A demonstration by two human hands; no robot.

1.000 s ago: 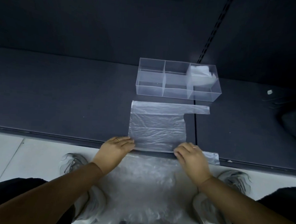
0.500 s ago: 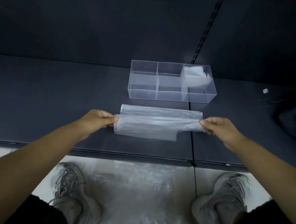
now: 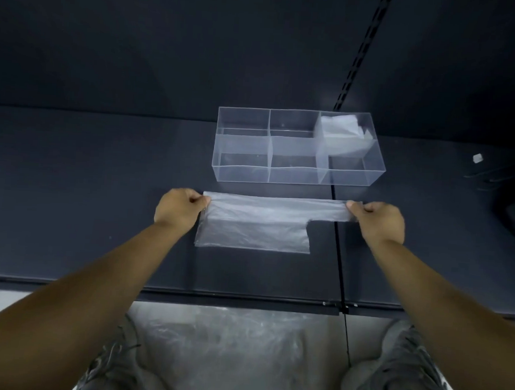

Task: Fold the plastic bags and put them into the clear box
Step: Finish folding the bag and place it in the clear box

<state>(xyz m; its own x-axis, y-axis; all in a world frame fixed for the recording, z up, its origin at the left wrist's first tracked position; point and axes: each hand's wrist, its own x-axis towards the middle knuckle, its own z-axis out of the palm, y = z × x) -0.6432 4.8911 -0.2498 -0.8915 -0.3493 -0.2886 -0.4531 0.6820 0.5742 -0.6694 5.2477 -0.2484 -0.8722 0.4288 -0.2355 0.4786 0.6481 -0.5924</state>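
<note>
Dark shelf [image 3: 70, 215] starts at its front lip above the loose plastic [image 3: 227, 342] on the floor and leaves me room to either side. On it lies the plastic bag [image 3: 254, 233], thin, limp and likely slippery, so my left hand [image 3: 179, 210] and right hand [image 3: 378, 220] each pinch one end of its far strip, taut between them. Just beyond stands the clear box [image 3: 296, 176], a folded bag [image 3: 340, 133] in its far-right compartment.
</note>
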